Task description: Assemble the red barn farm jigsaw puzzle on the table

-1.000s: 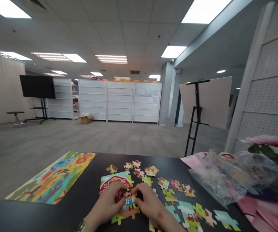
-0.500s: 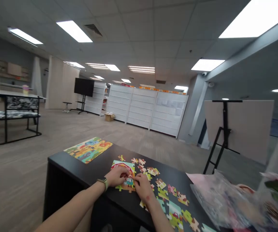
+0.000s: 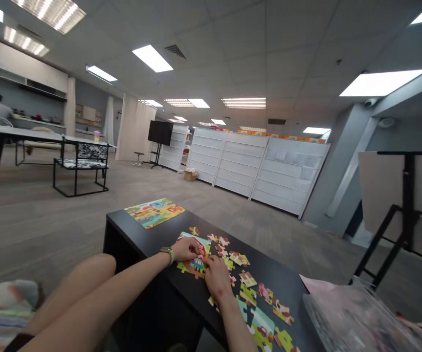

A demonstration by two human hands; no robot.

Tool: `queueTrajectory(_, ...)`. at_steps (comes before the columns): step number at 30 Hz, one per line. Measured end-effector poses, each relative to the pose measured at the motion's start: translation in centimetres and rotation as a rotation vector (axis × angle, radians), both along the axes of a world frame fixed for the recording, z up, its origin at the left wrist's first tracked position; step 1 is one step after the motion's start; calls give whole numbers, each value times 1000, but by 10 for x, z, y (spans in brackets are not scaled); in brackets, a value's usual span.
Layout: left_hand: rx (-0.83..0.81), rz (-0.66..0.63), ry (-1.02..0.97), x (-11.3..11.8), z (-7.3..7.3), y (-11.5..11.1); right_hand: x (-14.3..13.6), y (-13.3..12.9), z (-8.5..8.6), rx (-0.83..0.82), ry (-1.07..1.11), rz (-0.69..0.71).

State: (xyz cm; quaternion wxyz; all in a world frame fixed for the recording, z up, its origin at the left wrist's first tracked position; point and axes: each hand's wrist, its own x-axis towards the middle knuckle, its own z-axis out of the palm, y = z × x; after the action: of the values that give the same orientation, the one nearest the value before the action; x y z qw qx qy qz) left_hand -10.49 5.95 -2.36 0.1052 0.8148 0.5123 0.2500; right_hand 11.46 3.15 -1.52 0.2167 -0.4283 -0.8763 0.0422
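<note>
On the dark table [image 3: 152, 242] lies a partly joined jigsaw [image 3: 190, 267] with a red barn and a figure in blue. My left hand [image 3: 187, 248], with a green watch at the wrist, rests on its upper part, fingers curled in and their tips pressed at the puzzle; what they hold, if anything, is too small to tell. My right hand [image 3: 216, 275] touches the jigsaw's right edge, its fingers bent and partly hidden. Loose pieces [image 3: 239, 258] are spread behind and right of it. Another joined section [image 3: 262, 326] shows a red car.
A colourful animal picture [image 3: 155, 212] lies at the table's far left corner. Clear plastic packaging [image 3: 357, 318] sits at the right, with an easel [image 3: 403, 210] behind. Farther off are a chair [image 3: 82, 164] and white shelving [image 3: 245, 161].
The view has swung left, so the room and table sit farther right and more of the left side shows. Both hands stay at the jigsaw, with little change in their pose.
</note>
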Motion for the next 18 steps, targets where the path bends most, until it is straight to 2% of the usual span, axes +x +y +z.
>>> queueTrajectory(7,5,7,-29,0,0,-3,-3,4,0,2,-23,-4)
queueTrajectory(11,11,-24,-39,3,4,-11,0,9,0,-7,-10,-69)
queueTrajectory(14,23,-55,-40,5,9,-22,12,12,0,-21,19,-160)
queueTrajectory(18,16,-143,-37,1,21,-37,41,19,4,-30,106,-272)
